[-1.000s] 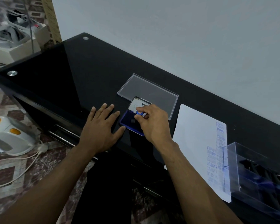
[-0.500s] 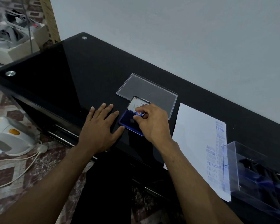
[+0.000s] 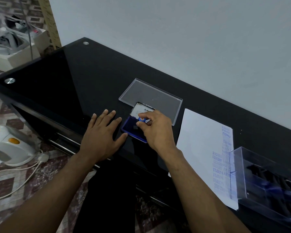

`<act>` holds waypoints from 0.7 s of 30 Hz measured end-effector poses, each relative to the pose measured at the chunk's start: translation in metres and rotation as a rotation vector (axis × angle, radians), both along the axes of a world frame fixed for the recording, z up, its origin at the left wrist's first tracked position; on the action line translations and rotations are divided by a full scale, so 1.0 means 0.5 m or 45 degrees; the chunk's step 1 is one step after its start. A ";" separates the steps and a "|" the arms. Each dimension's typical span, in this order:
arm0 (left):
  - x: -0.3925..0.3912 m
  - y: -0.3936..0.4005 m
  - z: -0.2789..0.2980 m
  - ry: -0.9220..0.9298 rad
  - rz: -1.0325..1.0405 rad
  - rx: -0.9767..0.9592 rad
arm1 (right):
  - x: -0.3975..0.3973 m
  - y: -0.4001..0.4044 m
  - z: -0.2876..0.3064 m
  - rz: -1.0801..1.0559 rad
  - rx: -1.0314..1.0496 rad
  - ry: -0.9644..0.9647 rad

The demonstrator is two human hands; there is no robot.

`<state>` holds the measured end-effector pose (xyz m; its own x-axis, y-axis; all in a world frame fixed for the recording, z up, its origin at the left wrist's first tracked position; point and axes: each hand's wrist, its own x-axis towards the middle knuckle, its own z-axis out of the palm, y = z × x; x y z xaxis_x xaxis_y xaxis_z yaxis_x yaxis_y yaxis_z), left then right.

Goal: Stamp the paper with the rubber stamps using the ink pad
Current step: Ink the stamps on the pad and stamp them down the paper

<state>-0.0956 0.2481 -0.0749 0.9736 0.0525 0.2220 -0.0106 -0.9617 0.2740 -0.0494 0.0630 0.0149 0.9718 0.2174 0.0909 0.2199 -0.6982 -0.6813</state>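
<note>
Right hand [image 3: 158, 130] pinching blue stamp [image 3: 142, 119] over ink pad [image 3: 133, 127], left hand [image 3: 102, 138] flat beside

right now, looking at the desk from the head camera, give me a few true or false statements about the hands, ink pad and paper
1. The right hand pinches a small blue-handled rubber stamp over the open blue ink pad. True.
2. The left hand lifts the ink pad off the black glass desk. False: it lies flat on the desk, its thumb against the pad's near edge.
3. The white sheet of paper is blank. False: blue stamped words run along its right side.
4. The flat clear plastic lid lies on the desk behind the ink pad. True.
5. The clear plastic stamp box stands left of the ink pad. False: it stands far right, overlapping the paper's edge.
</note>
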 end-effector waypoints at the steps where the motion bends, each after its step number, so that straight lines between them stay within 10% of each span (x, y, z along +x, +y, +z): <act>1: 0.000 0.000 0.002 0.011 -0.001 -0.004 | -0.002 -0.001 0.001 -0.003 0.016 -0.003; 21: 0.034 -0.245 0.105 -0.053 -0.314 -0.213 | -0.082 -0.282 0.050 -0.394 0.228 -0.131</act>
